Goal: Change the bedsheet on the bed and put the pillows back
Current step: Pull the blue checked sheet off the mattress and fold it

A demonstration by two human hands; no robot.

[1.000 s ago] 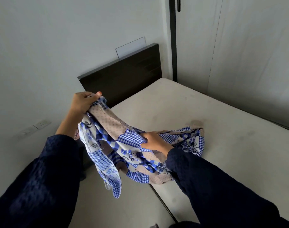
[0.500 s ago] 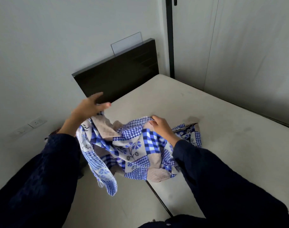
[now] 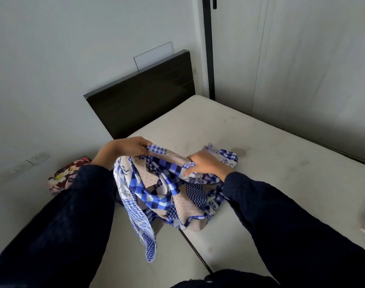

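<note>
Where surveyed beyond both hands, recorded bare mattress [image 3: 271, 163] and, past left hand [image 3: 127, 146], dark headboard [image 3: 144, 98]. Found blue checked bedsheet [image 3: 156, 192] bunched between hands, one end hanging below left hand. Noted floral bundle [image 3: 66, 176] left of left hand. Confirmed pinch on checked edge by left hand, curled-finger grip on fold by right hand [image 3: 207, 165].

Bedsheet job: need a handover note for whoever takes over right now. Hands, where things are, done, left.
Left hand pinches an edge of the blue checked bedsheet, lifted off the bed.
Right hand grips the same sheet where it lies bunched on the mattress.
Bedsheet: crumpled at the mattress's near corner, one end hanging over the side.
Done: mattress bare, sheet in hand.
Left: spread and tuck the sheet, return the pillows. No pillow clearly in view; a floral bundle lies on the floor at left.
</note>
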